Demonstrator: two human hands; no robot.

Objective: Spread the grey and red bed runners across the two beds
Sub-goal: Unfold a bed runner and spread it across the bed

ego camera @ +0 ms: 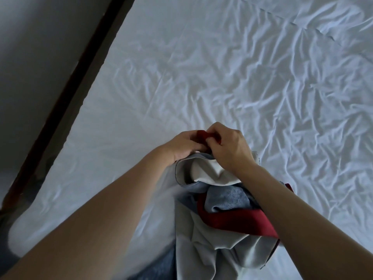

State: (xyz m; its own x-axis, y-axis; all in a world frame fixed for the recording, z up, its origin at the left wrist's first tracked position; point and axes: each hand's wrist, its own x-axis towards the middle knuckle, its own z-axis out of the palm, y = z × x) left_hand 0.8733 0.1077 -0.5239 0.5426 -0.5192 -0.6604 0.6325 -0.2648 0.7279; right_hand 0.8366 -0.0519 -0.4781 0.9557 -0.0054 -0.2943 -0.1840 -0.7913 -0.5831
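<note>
Head view, looking down over a bed (pixel 242 67) dressed in a white, heavily creased sheet. Bed's left edge runs diagonally from top centre to lower left; a dark wooden strip (pixel 66 81) follows it, with a plain grey wall surface (pixel 40 37) beyond. Broad stretch of bare sheet ahead and to the right of the hands, out to the frame edges.

Bed runner (pixel 218 225) bunched in a loose heap at the near edge of the bed, between both forearms: grey outer face, pale lining showing in the folds, a red band crossing it toward the right forearm. Lower part hangs off the near edge.

Left hand (pixel 181 145) and right hand (pixel 228 146) raised together just above the heap, touching each other. Fingers of both curled, pinching a small red corner of the runner (pixel 202 135) between them; the right thumb and forefinger nip the top edge. Grey hem droops directly below the wrists.

No containers in view.
</note>
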